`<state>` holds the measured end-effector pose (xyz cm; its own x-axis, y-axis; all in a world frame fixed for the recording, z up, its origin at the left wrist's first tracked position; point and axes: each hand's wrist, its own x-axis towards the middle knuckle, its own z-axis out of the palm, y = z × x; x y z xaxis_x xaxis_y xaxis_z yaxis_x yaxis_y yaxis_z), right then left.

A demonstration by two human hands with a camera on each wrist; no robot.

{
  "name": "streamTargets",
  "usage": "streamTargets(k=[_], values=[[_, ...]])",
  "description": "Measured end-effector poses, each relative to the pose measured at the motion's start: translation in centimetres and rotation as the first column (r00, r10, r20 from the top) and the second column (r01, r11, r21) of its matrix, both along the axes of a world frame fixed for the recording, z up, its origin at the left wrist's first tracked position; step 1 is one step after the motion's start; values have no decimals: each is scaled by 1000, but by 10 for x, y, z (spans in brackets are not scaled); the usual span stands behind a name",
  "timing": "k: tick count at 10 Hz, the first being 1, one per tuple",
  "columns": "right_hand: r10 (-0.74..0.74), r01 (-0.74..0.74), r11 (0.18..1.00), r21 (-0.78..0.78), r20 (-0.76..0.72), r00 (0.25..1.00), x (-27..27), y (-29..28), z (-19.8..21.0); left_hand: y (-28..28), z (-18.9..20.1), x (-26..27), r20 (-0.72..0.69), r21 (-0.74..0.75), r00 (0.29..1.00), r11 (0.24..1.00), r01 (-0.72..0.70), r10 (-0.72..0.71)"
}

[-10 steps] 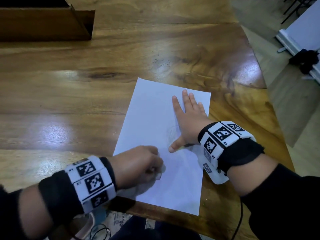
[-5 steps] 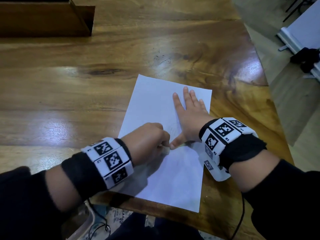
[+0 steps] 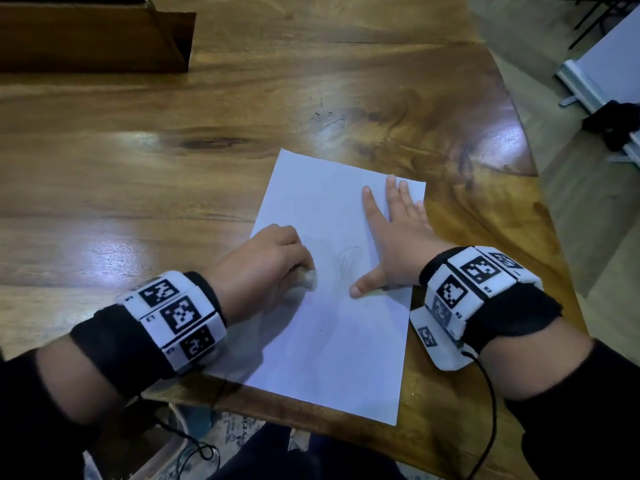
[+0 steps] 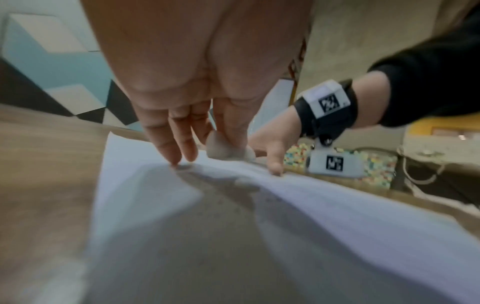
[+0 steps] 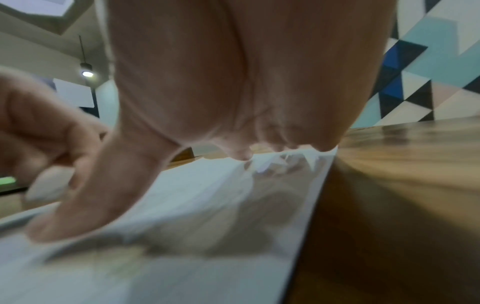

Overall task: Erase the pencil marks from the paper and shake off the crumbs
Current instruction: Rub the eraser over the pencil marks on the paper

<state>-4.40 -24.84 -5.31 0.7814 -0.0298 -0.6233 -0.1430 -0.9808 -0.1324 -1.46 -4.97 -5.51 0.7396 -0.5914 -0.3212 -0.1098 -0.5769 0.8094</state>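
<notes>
Here, a white sheet of paper (image 3: 332, 306) is seen lying flat near the front edge of a wooden table (image 3: 173, 188), with faint pencil marks (image 3: 348, 261) only just made out at its middle. A whitish eraser (image 3: 309, 279) is gripped in the curled fingers of the left hand (image 3: 259, 268) and pressed to the sheet just left of the marks; most of it is hidden under the fingers in the head view, and it is blurred in both wrist views. The sheet is pinned by the right hand (image 3: 398, 237), laid flat with fingers straight and spread and the thumb stretched toward the eraser. Small specks on the paper in the left wrist view cannot be identified. Since half a second ago, the eraser has been drawn leftward, away from the right thumb it was then touching, while the right hand has stayed in place. A wooden box (image 3: 97, 32) is cut off at the top left corner.
</notes>
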Motion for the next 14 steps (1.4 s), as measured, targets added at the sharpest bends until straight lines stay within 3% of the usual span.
streamTargets(k=[1,3,6,7,8,10,11,12,13,14], values=[[12,-14,999,-38,-45,999,-7,-4,0,2,-7,2,-227,27,958,984,-174,175],[30,-32,999,-35,-62,998,-12,10,0,9,-5,7,-324,-7,913,965,-263,246],[25,-42,985,-167,-102,994,-10,18,6,-26,11,-15,-207,18,962,984,-179,179],[29,-46,984,-172,-104,994,-10,17,7,-10,15,-34,-213,230,977,972,39,11],[31,-48,985,-168,-103,994,-10,17,6,1,13,-44,-366,268,930,955,127,-21],[24,-43,984,-173,-107,994,-9,17,5,-28,15,-7,-280,102,955,992,-74,100],[26,-43,985,-167,-103,994,-10,17,5,-10,14,-27,-272,241,962,970,46,22],[26,-43,985,-167,-103,994,-10,17,5,0,8,-39,-274,285,938,914,288,-210],[27,-45,984,-172,-106,994,-9,17,4,-15,18,-17,-253,230,966,968,106,-46],[25,-44,984,-172,-114,993,-9,18,4,-26,6,0,17,203,987,967,153,-160]])
